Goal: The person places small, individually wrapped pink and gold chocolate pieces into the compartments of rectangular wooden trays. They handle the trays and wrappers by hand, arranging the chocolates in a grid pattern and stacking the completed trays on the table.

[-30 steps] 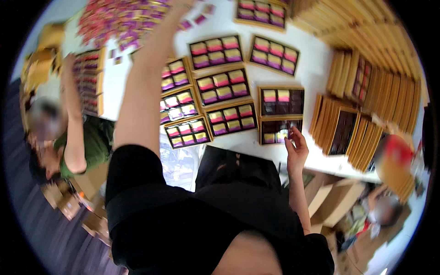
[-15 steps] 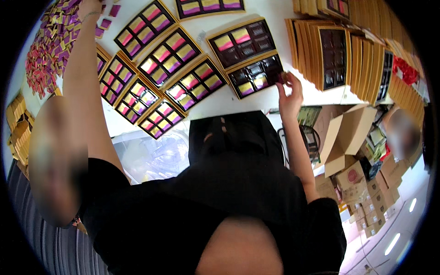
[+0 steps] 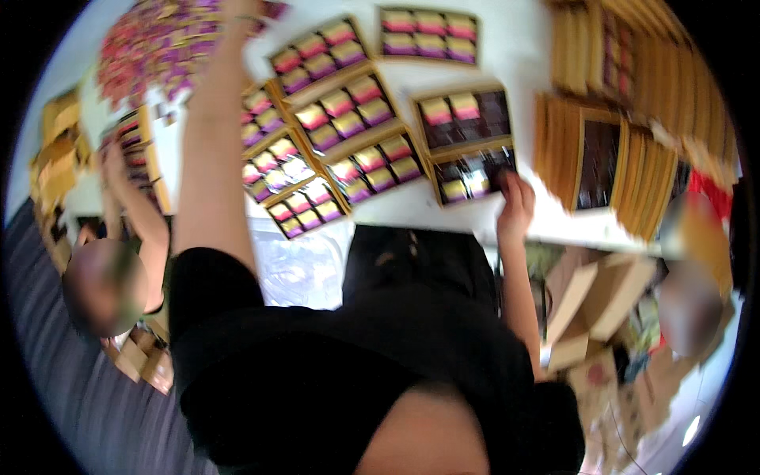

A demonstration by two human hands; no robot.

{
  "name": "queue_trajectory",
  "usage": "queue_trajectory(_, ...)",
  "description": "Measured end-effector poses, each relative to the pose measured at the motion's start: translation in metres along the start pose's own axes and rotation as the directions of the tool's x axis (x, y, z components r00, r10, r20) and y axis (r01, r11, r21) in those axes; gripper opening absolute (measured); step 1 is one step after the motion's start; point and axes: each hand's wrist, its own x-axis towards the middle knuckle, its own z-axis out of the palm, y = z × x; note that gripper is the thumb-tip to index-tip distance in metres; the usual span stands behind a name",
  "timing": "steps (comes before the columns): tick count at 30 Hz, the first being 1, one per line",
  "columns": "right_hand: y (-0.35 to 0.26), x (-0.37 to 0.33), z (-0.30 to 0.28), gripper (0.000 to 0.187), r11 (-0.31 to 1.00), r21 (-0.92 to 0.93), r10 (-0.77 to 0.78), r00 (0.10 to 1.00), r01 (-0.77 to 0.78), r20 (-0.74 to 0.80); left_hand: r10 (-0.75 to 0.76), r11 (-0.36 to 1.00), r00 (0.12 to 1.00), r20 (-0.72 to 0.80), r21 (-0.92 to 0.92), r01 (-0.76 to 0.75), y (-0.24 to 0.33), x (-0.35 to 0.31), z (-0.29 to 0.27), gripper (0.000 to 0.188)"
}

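Right hand (image 3: pixel 516 207) at right end of lower tray (image 3: pixel 455 169), fingers bunched; cannot tell if gripping anything. Lower tray near surface (image 3: pixel 526 51) edge, likely for easy reach; two packets (image 3: pixel 454 191) visible inside. Upper tray (image 3: pixel 492 119) abuts it, seemingly saving room. Left hand (image 3: pixel 240 9) blurred beside packet pile (image 3: pixel 158 51), grip unclear; pile probably placed for left-arm reach.

On the table (image 3: pixel 513 59), packet heap (image 3: pixel 158 49) left, trays (image 3: pixel 360 142) central, tray stacks (image 3: pixel 657 95) right.
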Motion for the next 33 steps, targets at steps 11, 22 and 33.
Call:
queue_trajectory(11, 0.005, 0.008, -0.007, 0.021, 0.969, -0.033, -0.24, 0.961, 0.247, 0.139, 0.258, 0.887, 0.966, -0.02, 0.401, -0.228, -0.013, 0.014, 0.008, 0.032)
queue_trajectory(22, 0.004, 0.015, -0.025, 0.027, 0.95, -0.102, -0.267, 0.937, 0.296, 0.227, 0.063, 0.831, 0.972, 0.227, 0.527, -0.177, 0.016, 0.056, 0.053, 0.036)
queue_trajectory(33, 0.009, 0.006, -0.028, 0.028, 0.955, -0.061, -0.252, 0.904, 0.289, 0.346, 0.605, 0.672, 0.72, 0.34, 0.267, -0.69, 0.019, 0.054, 0.089, 0.033)
